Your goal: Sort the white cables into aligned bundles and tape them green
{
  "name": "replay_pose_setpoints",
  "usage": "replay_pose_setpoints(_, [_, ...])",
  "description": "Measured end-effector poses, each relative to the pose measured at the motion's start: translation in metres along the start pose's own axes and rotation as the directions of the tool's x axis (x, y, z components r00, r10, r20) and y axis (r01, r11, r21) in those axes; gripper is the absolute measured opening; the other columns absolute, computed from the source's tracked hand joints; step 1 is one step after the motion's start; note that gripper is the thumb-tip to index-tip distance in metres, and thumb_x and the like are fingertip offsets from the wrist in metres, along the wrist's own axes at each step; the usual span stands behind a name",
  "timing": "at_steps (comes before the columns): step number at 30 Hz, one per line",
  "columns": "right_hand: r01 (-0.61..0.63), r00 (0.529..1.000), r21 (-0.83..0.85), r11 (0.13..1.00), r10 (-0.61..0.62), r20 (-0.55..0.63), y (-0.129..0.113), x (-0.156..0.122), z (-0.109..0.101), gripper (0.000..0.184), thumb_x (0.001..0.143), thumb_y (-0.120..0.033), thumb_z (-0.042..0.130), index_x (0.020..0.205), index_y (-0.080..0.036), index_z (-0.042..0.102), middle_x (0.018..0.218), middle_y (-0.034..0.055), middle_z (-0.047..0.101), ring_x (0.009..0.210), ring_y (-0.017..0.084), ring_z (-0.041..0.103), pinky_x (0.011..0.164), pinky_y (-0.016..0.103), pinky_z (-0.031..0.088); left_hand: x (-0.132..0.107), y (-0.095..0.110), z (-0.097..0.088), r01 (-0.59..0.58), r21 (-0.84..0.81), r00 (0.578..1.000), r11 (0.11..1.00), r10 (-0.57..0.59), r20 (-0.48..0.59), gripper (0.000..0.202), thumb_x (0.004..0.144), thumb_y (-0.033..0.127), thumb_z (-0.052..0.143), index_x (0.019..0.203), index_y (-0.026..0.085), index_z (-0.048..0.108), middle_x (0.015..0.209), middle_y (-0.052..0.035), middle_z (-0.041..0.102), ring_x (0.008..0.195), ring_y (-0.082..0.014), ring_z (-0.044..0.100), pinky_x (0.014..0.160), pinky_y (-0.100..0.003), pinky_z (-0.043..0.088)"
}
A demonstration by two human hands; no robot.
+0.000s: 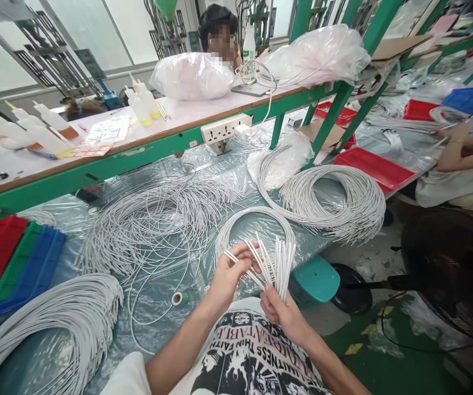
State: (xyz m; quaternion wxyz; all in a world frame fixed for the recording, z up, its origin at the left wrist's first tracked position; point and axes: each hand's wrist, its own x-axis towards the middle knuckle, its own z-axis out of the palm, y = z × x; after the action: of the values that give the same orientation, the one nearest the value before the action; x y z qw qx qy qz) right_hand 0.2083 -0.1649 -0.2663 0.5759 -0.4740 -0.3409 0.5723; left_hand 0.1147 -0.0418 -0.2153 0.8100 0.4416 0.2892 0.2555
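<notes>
My right hand (pixel 282 310) is closed round a bunch of white cable ends (pixel 280 263) that stick upward, with the cable loop (pixel 253 219) curving back onto the table. My left hand (pixel 231 274) pinches one white cable end beside that bunch. Both hands hover above my lap at the table's near edge. A loose tangle of white cables (pixel 154 219) lies left of the loop. A neat coil (pixel 339 203) lies to the right. Another bundle (pixel 67 318) lies at the near left.
Stacked red, green and blue trays (pixel 14 258) sit at the left. A raised green-edged shelf (pixel 138 153) carries squeeze bottles, a power strip (pixel 226 129) and plastic bags. A tape roll (pixel 178 298) lies on the table. A teal stool (pixel 314 280) and a black fan (pixel 454 263) stand right. Other people sit behind and at right.
</notes>
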Motion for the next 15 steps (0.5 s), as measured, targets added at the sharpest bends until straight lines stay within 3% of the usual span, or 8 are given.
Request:
replay_pose_setpoints(9, [-0.012, 1.000, 0.002, 1.000, 0.012, -0.028, 0.0018, 0.0000, -0.0016, 0.054, 0.092, -0.065, 0.045, 0.063, -0.022, 0.030, 0.054, -0.0067, 0.020, 0.044, 0.009, 0.015, 0.042, 0.028, 0.018, -0.0015, 0.0032, 0.0019, 0.039, -0.125, 0.998, 0.991, -0.033, 0.051, 0.007, 0.075, 0.013, 0.061, 0.081, 0.014, 0.064, 0.083, -0.0036, 0.061, 0.077, -0.0135, 0.054, 0.068, -0.025, 0.041])
replay_pose_setpoints(15, [-0.018, 0.999, -0.002, 1.000, 0.018, -0.029, 0.0087, 0.0004, -0.0043, 0.051, 0.094, -0.062, 0.042, 0.066, -0.022, 0.032, 0.055, -0.0066, 0.022, 0.044, 0.008, 0.016, 0.041, 0.026, 0.017, -0.0040, 0.0048, 0.0025, 0.049, -0.226, 0.986, 0.973, -0.011, 0.165, 0.005, 0.078, 0.019, 0.061, 0.080, 0.015, 0.057, 0.080, -0.0046, 0.060, 0.075, -0.0152, 0.053, 0.070, -0.028, 0.041])
